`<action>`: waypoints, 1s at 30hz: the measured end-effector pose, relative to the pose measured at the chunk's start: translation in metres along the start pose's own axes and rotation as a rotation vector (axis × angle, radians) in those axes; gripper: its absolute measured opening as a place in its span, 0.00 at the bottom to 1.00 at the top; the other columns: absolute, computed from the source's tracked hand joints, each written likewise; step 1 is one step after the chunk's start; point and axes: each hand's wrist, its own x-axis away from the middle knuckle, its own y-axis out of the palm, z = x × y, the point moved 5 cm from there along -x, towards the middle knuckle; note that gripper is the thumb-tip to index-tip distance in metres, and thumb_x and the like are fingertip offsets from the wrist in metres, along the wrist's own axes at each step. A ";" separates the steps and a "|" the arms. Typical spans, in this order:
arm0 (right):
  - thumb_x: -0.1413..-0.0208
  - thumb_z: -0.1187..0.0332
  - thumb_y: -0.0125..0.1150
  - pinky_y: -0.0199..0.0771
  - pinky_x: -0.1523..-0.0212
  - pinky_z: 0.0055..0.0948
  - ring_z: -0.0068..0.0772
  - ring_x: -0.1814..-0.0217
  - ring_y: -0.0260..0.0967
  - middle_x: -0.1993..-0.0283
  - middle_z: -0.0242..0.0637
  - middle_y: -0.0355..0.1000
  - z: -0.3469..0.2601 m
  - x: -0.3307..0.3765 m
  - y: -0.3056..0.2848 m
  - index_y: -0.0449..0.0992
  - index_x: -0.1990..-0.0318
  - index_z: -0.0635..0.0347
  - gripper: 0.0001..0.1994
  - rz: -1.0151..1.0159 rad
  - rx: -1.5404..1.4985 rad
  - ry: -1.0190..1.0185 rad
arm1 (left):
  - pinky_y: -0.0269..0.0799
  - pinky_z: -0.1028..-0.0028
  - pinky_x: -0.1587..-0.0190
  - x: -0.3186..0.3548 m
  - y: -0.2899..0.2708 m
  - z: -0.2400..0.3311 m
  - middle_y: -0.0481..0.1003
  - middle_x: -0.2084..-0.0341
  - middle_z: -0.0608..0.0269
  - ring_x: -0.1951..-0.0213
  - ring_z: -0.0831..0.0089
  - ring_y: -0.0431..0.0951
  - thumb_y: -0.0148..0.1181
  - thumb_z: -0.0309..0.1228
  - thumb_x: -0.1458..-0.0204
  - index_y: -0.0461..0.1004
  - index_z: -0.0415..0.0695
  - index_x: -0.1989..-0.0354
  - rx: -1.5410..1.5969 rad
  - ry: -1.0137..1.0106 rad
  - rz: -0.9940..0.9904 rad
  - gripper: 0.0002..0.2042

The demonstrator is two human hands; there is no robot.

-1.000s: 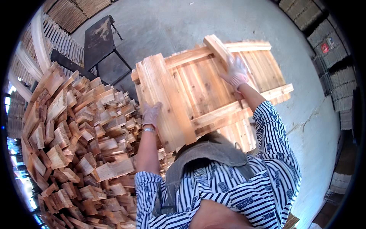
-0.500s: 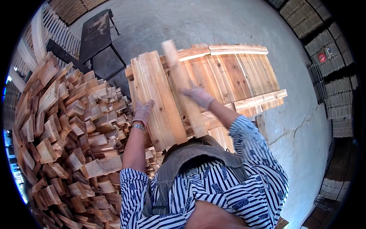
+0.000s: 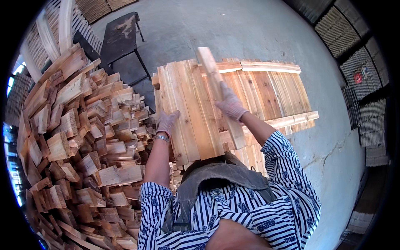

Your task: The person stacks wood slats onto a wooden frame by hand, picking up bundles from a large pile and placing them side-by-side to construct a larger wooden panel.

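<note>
A small red sign (image 3: 357, 78) hangs on the dark stacks (image 3: 358, 62) at the far right; it is a little square. No boxes or packs show here, only wood.

A big pile of wood blocks (image 3: 79, 137) fills the left side and comes right up to the person's left arm. Behind it stands a dark metal table (image 3: 121, 37). The grey floor (image 3: 233, 29) is open past the table and along the right side, so there is room there.

In the middle lies a flat wooden panel (image 3: 271, 96) with a thin strip along its top edge and another across its lower edge. A row of planks (image 3: 187, 112) rests on its left part and reaches down to the person's chest.

The left hand (image 3: 166, 121), in a pale glove, lies flat on the left edge of the planks, fingers together and bent a little. The right hand (image 3: 230, 104), gloved too, is wrapped around a long wood stick (image 3: 218, 93). The stick lies on the planks, slanting up and away.
</note>
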 end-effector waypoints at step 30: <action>0.37 0.47 0.54 0.46 0.23 0.44 0.59 0.20 0.43 0.23 0.61 0.47 -0.004 -0.009 0.099 0.45 0.24 0.66 0.43 0.034 0.060 -0.106 | 0.63 0.58 0.34 0.024 -0.038 -0.009 0.68 0.39 0.39 0.36 0.51 0.69 0.59 0.55 0.45 0.63 0.38 0.35 -0.009 0.087 0.221 0.37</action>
